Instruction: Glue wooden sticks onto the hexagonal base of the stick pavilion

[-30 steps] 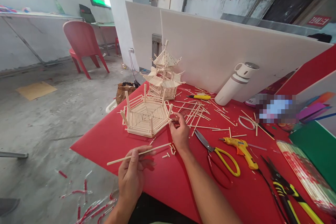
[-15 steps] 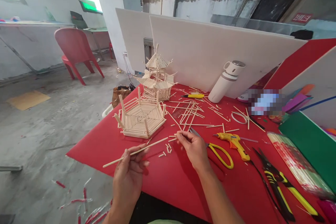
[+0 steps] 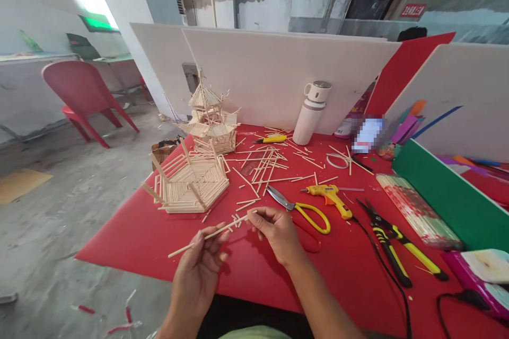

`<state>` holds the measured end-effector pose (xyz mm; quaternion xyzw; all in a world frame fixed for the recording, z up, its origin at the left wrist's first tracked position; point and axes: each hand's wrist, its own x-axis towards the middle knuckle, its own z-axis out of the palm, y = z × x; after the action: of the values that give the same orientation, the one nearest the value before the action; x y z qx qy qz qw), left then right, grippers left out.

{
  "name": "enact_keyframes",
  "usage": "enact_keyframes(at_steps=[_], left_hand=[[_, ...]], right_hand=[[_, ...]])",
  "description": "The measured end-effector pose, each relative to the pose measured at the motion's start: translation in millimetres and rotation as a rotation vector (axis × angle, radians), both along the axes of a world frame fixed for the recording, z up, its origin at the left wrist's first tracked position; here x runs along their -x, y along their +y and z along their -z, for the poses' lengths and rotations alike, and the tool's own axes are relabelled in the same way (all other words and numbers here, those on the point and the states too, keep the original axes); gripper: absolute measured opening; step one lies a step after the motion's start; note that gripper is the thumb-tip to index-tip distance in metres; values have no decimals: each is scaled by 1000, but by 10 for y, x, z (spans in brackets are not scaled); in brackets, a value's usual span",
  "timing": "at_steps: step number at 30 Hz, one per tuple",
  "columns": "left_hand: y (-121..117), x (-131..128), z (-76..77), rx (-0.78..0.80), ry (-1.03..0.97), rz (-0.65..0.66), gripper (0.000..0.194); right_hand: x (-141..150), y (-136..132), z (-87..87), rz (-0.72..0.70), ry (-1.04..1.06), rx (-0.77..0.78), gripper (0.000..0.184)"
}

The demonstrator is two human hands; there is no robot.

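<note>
A thin wooden stick (image 3: pixel 222 228) spans both hands above the red table. My left hand (image 3: pixel 199 267) pinches it near its middle, palm turned up. At the stick's right end the fingers of my right hand (image 3: pixel 274 230) are closed on it. Beyond them, on the left, lies a hexagonal stick platform (image 3: pixel 194 185) with upright posts at its corners. Behind this stands a tiered stick pagoda (image 3: pixel 210 119). Short cut stick pieces (image 3: pixel 236 221) lie just past the held stick, partly hidden by it.
Scissors (image 3: pixel 298 209) with yellow and red handles lie right of my right hand. Farther right are a yellow glue gun (image 3: pixel 330 198), black-yellow pruning shears (image 3: pixel 397 243) and a bag of sticks (image 3: pixel 417 212). Loose sticks (image 3: pixel 270 164) and a white bottle (image 3: pixel 312 114) are farther back.
My right hand has left the platform's edge, come back toward me and taken the right end of the stick. My left hand keeps its hold. The view has swung to the right.
</note>
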<state>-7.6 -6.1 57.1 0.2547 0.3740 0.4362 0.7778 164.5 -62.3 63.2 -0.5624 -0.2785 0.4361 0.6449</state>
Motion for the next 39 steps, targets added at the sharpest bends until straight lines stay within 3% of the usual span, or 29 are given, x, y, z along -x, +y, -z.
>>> enact_keyframes(at_steps=[3, 5, 7, 8, 10, 11, 14, 16, 21, 27, 39], left_hand=[[-89, 99, -91, -64, 186, 325, 32], [-100, 149, -214, -233, 372, 555, 41], [-55, 123, -363, -522, 542, 578, 32], [-17, 73, -430, -652, 609, 476, 23], [66, -84, -515, -788, 630, 398, 13], [100, -177, -527, -799, 627, 461, 14], [146, -421, -463, -679, 605, 732, 27], [133, -516, -394, -583, 609, 788, 37], [100, -568, -323, -443, 584, 764, 45], [131, -565, -262, -336, 479, 750, 40], [117, -568, -189, -242, 444, 752, 39]], right_hand=[[-73, -101, -51, -30, -151, 20, 27], [-129, -172, -111, -69, -266, 36, 24], [-172, -226, -168, -125, -332, 41, 21], [-187, -244, -189, -154, -346, 38, 20], [-208, -268, -214, -191, -358, 17, 18], [-217, -276, -218, -197, -363, 2, 18], [-253, -300, -207, -175, -388, -29, 17], [-286, -322, -189, -140, -420, -39, 16], [-330, -361, -149, -41, -447, -60, 15], [-292, -354, -97, 18, -327, -24, 30], [-308, -318, -79, 59, -460, -35, 12]])
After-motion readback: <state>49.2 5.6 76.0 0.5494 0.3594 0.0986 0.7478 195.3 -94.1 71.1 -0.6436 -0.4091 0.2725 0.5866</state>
